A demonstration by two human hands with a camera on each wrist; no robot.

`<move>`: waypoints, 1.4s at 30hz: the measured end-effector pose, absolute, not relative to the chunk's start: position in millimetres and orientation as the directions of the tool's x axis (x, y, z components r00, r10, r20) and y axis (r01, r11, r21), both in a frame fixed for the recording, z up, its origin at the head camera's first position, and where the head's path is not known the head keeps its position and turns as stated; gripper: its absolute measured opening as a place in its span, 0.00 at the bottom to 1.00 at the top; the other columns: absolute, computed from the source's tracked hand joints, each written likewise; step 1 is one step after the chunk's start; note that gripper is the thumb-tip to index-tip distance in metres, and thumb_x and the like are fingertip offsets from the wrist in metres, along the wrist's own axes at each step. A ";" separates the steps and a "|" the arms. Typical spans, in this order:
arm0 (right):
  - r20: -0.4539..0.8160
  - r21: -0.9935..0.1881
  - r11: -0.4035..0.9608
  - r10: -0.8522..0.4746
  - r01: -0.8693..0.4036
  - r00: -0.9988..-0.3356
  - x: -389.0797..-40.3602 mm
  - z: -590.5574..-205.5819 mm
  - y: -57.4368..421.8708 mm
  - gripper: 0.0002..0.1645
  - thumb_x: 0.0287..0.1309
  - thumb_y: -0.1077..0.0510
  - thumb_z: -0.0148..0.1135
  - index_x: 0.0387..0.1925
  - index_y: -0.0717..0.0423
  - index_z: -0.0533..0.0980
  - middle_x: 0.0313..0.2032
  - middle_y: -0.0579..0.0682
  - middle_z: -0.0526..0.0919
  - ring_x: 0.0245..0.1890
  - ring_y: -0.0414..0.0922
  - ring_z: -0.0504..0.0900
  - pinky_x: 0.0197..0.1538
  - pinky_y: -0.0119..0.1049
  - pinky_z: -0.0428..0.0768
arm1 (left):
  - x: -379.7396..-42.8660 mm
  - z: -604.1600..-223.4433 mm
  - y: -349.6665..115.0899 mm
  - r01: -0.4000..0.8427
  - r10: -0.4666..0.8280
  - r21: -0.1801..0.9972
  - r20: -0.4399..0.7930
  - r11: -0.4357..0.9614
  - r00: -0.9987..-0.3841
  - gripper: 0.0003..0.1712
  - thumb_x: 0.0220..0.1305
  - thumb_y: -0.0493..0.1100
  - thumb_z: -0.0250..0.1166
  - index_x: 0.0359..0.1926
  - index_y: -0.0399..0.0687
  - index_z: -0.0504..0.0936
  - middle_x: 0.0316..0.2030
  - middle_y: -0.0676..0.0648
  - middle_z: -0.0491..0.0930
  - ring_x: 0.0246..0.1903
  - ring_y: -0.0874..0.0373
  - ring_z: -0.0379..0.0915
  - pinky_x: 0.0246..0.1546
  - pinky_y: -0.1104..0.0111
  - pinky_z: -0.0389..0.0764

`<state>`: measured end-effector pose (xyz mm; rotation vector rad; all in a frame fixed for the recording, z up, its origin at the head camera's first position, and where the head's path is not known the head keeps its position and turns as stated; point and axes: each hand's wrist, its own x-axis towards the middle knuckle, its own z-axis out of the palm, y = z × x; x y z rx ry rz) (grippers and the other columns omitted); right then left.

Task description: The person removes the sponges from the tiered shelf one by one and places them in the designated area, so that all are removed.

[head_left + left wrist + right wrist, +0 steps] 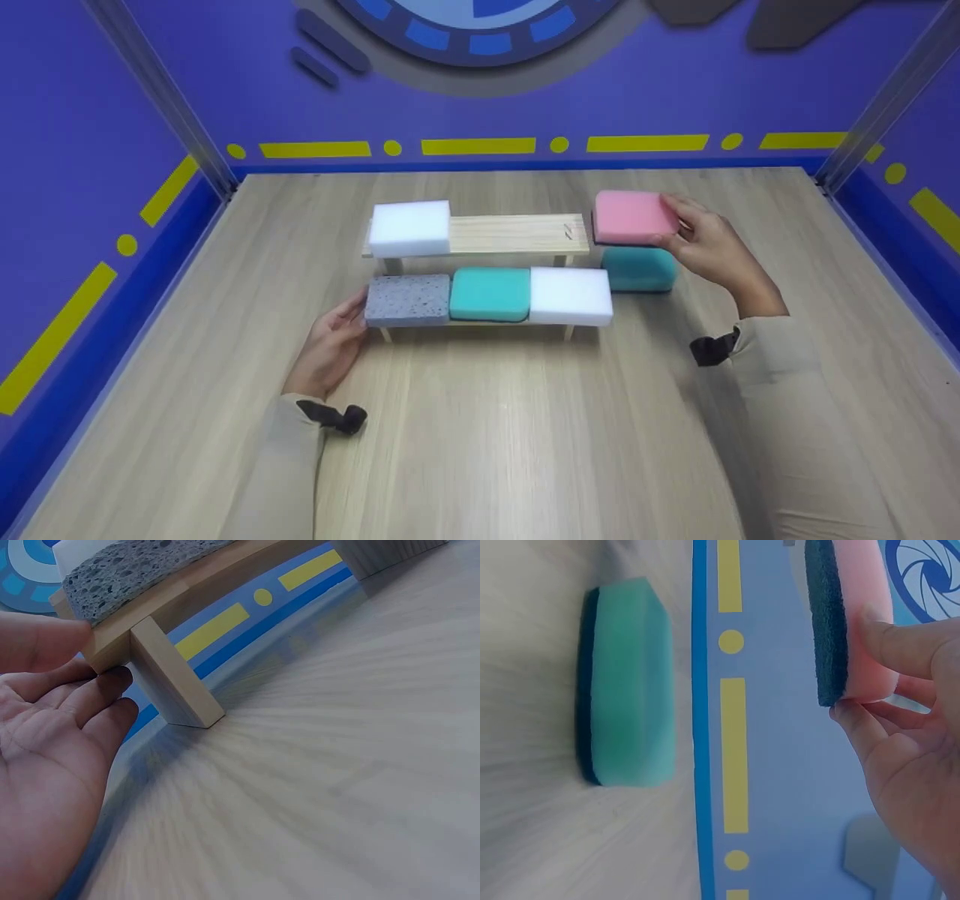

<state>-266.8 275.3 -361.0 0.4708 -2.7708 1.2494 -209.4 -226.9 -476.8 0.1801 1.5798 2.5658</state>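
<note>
Left hand, left of centre: holding the end of the front shelf, thumb at the board's end and fingers curled beneath; in the head view some fingers are partly lost behind the shelf end. On that shelf, left to right: one grey, pitted sponge, cut off by the top edge in the left wrist view; one green sponge, rounded corners; one white block, square-edged. One teal sponge, dark-backed, on the table right of the shelf, its far edge covered in the head view. Right hand, right of centre: pinching one pink sponge between thumb and fingers, raised off the table. Sponge: soft pink foam, smooth, rounded corners, dark blue-green coarse layer along one face; upper end cropped in the right wrist view, one side under the fingers. Rear shelf, upper centre: pale wood, small dark mark at right, illegible; a second white block at its left end.
</note>
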 end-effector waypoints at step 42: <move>0.139 -0.761 0.604 -0.206 -0.238 -0.969 -264.9 -383.5 329.1 0.41 0.65 0.65 0.54 0.72 0.69 0.46 0.73 0.69 0.44 0.71 0.65 0.48 0.68 0.30 0.61 | -209.8 -477.6 -226.7 -0.041 0.180 0.882 0.050 -0.470 -0.982 0.37 0.60 0.18 0.41 0.71 0.23 0.42 0.73 0.29 0.41 0.57 0.67 0.70 0.63 0.75 0.70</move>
